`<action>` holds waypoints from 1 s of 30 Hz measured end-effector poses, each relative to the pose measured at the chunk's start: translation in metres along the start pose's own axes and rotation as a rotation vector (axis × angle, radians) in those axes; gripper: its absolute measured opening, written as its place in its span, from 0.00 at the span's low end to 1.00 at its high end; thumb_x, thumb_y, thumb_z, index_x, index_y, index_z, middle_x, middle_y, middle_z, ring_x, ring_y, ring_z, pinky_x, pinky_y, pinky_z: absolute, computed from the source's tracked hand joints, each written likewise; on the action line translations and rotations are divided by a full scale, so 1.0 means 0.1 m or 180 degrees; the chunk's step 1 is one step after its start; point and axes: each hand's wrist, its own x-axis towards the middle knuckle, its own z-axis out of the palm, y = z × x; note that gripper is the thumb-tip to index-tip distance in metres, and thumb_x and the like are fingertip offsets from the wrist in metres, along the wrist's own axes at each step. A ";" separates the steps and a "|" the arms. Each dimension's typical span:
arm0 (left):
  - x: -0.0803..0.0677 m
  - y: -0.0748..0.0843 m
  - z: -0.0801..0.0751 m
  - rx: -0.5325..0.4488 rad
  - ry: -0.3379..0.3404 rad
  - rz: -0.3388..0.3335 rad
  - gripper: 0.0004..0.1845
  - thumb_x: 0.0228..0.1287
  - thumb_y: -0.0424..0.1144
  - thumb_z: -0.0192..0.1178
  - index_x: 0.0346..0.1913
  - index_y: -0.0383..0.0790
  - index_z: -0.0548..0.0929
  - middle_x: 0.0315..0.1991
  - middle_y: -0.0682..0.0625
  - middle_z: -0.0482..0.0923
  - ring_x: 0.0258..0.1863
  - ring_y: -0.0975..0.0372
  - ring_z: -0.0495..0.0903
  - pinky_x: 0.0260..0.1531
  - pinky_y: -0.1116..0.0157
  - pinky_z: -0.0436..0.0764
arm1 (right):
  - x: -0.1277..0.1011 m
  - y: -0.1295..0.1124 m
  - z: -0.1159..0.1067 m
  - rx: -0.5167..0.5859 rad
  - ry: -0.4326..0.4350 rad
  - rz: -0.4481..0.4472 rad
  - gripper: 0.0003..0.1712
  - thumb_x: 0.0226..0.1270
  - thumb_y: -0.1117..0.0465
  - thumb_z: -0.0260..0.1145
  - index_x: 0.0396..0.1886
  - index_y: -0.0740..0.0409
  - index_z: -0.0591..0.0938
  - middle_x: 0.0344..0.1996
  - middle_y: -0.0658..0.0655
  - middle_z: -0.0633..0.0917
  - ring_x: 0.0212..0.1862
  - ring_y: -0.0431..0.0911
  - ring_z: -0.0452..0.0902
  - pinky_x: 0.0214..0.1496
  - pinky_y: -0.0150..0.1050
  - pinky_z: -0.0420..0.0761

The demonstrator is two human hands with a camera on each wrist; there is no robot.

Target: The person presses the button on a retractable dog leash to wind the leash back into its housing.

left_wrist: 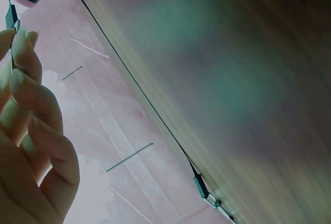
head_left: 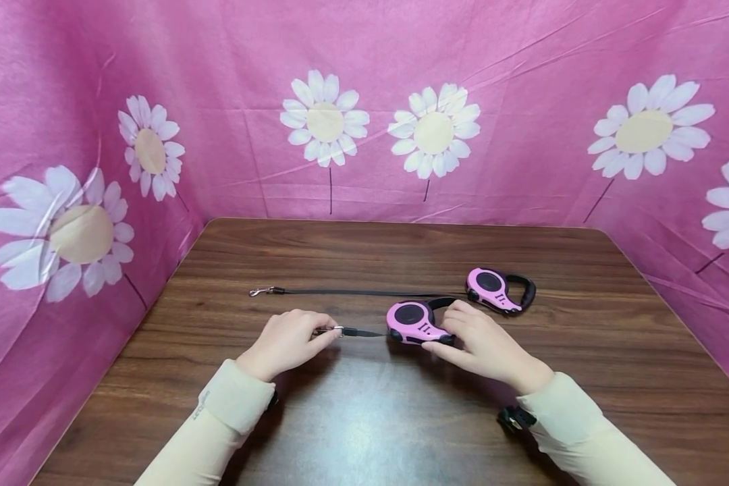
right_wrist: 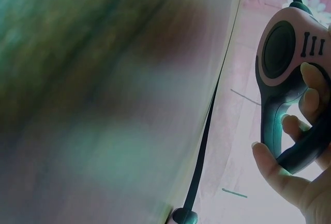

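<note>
My right hand (head_left: 480,344) holds a pink-and-black plastic leash case (head_left: 410,314), my fingers curled through its looped black handle (right_wrist: 310,150). Left of that case, my left hand (head_left: 288,342) pinches a silver metal clip (head_left: 339,331) between thumb and fingertip — a short flat black strap (head_left: 367,333) joins it to the case. Just beyond my held case and to its right, a matching pink-and-black leash case (head_left: 489,282) lies on the brown wood-grain table (head_left: 364,439); its long black strap (head_left: 352,293) runs leftward behind mine — ending in a silver snap hook (head_left: 258,291).
</note>
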 end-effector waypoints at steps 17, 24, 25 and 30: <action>0.05 0.10 0.02 0.0045 -0.0033 0.0093 0.10 0.69 0.52 0.58 0.42 0.56 0.88 0.35 0.63 0.87 0.38 0.63 0.86 0.33 0.55 0.80 | 0.05 0.00 0.06 0.0027 0.0095 -0.0175 0.22 0.63 0.45 0.70 0.18 0.46 0.70 0.22 0.40 0.68 0.33 0.36 0.64 0.35 0.30 0.67; 0.06 0.14 0.06 0.0058 -0.0017 0.0114 0.10 0.69 0.51 0.58 0.41 0.57 0.88 0.34 0.63 0.86 0.36 0.63 0.86 0.32 0.54 0.80 | 0.07 -0.03 0.07 0.0035 0.0056 -0.0173 0.23 0.62 0.45 0.70 0.17 0.46 0.69 0.22 0.40 0.67 0.32 0.35 0.63 0.35 0.30 0.66; 0.06 0.14 0.06 0.0054 -0.0021 0.0115 0.09 0.69 0.51 0.58 0.41 0.57 0.88 0.34 0.63 0.86 0.36 0.63 0.86 0.32 0.55 0.80 | 0.07 -0.03 0.07 0.0026 0.0033 -0.0159 0.23 0.62 0.45 0.70 0.17 0.46 0.69 0.22 0.40 0.67 0.32 0.35 0.63 0.36 0.29 0.66; 0.05 0.16 0.09 0.0049 -0.0049 0.0131 0.09 0.69 0.51 0.58 0.41 0.58 0.88 0.35 0.63 0.87 0.37 0.62 0.86 0.32 0.54 0.80 | 0.07 -0.04 0.08 0.0019 0.0037 -0.0196 0.23 0.63 0.44 0.69 0.17 0.47 0.70 0.22 0.40 0.69 0.33 0.36 0.65 0.36 0.30 0.67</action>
